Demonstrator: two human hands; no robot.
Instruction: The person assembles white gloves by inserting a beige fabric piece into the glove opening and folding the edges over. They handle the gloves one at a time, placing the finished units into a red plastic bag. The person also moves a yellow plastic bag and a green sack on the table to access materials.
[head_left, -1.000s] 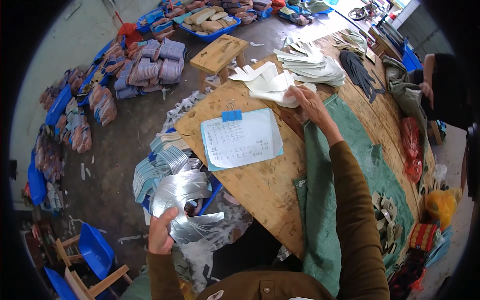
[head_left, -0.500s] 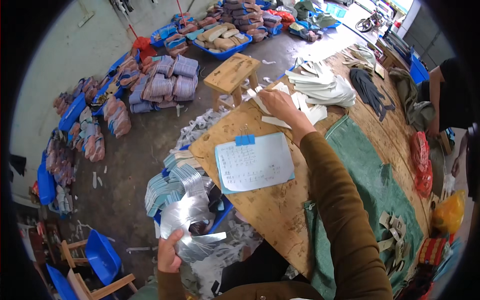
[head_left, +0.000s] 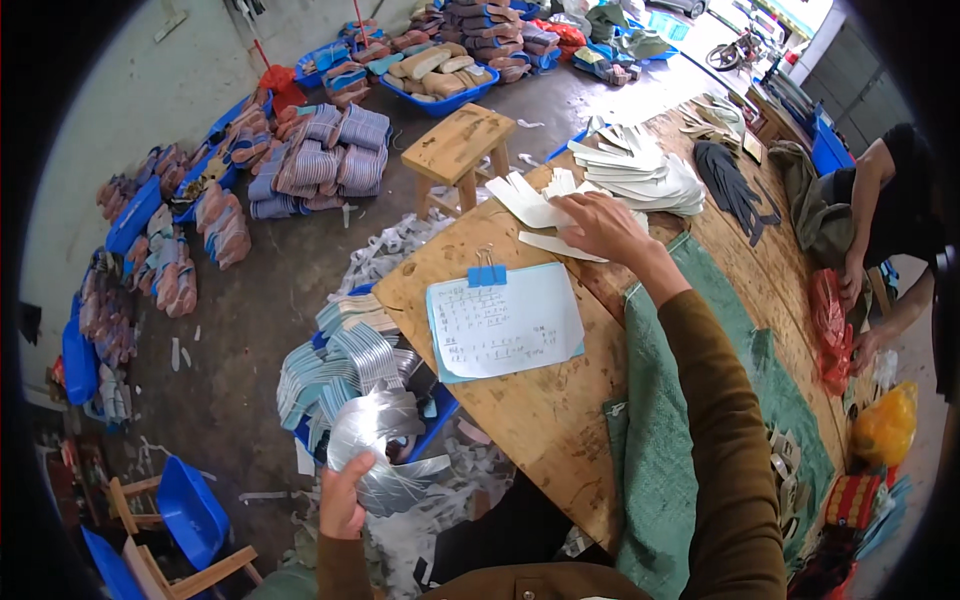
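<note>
My left hand [head_left: 345,497] is closed on the edge of a fanned stack of shiny silver strips [head_left: 370,425], curved round an opening. The stack is held over a blue basin [head_left: 437,425] that contains bundles of light blue and silver striped strips [head_left: 318,378]. My right hand [head_left: 608,232] reaches over the wooden table, its fingers apart and resting on loose white strips [head_left: 525,203]. Whether a strip lies under the fingertips is hidden. A larger heap of white strips [head_left: 650,175] lies just beyond. Nearer me is a handwritten sheet [head_left: 505,325] under a blue binder clip [head_left: 487,275].
Green woven cloth [head_left: 665,400] covers the table's right part, with dark strips [head_left: 735,185] behind. A co-worker's hands [head_left: 870,340] handle a red bag [head_left: 830,325] at right. A wooden stool [head_left: 458,145] stands past the table corner. Striped bundles [head_left: 335,150] and scraps lie on the floor.
My right hand has moved right and slightly nearer from the table's far left edge, where it pinched a white piece. White strips now show there. A co-worker's hands have reached the red bag.
</note>
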